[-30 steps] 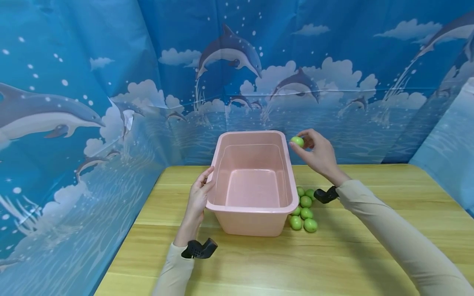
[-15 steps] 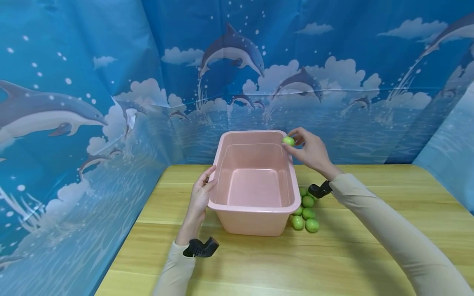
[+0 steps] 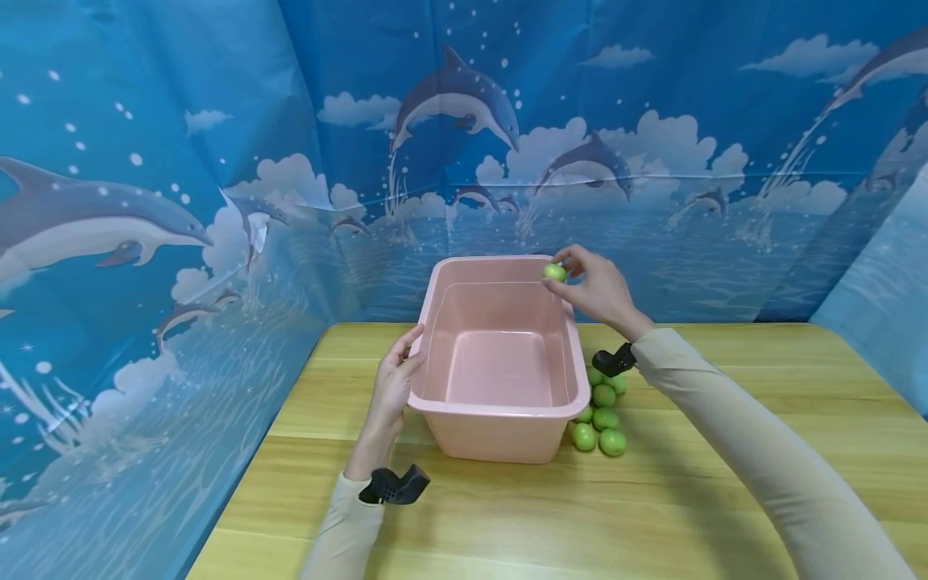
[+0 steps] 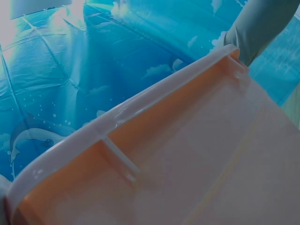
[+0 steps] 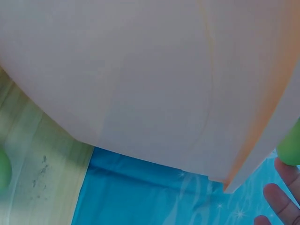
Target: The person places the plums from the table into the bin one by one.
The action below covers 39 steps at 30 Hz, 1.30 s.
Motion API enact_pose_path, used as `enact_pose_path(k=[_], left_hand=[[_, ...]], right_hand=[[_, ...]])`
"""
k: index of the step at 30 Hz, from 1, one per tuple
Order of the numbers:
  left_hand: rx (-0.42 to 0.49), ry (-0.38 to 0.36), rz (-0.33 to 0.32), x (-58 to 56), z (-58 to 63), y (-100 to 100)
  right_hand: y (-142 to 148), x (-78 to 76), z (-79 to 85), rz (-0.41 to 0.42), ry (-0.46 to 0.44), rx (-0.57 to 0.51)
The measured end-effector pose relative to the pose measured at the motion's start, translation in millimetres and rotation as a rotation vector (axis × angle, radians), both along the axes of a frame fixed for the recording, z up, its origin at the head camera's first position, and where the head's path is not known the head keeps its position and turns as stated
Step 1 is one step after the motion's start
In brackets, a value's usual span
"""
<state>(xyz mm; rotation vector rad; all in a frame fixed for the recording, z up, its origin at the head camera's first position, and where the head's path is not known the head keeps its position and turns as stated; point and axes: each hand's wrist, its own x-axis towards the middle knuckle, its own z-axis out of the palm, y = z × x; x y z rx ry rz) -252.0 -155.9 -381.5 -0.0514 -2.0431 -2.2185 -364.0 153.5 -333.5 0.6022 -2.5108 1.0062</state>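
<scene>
A deep pink plastic basin [image 3: 500, 419] stands on the wooden table, its inside bare. At its left rim my left hand [image 3: 390, 383] holds the edge between thumb and fingers. My right hand [image 3: 600, 292] pinches a small round green fruit [image 3: 554, 273] by the fingertips, over the basin's far right corner. In the right wrist view, part of this green fruit [image 5: 291, 145] shows beside the basin rim. Several more green fruits [image 3: 605, 419] lie on the table along the basin's right side, some partly hidden by its rim.
The wooden table [image 3: 696, 499] reaches well out to the right and toward the front. A blue dolphin-printed sheet [image 3: 406, 217] hangs behind it and along the left side. Dark wrist cameras [image 3: 395, 486] sit on both cuffs.
My right hand has moved left with the green fruit, from beside the basin to over its far right corner. The left hand stays at the rim.
</scene>
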Motion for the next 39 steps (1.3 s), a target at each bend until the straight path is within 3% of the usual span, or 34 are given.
enact_pose_path(k=[25,39], left_hand=[[-0.002,0.003,-0.004,1.4,0.1,-0.3],[-0.005,0.012,-0.010,1.2,-0.9,-2.2]], right_hand=[[-11.2,-8.2,1.5,-0.003,-0.095,0.044],[-9.2,-5.0,-0.5,-0.006,-0.081,0.023]])
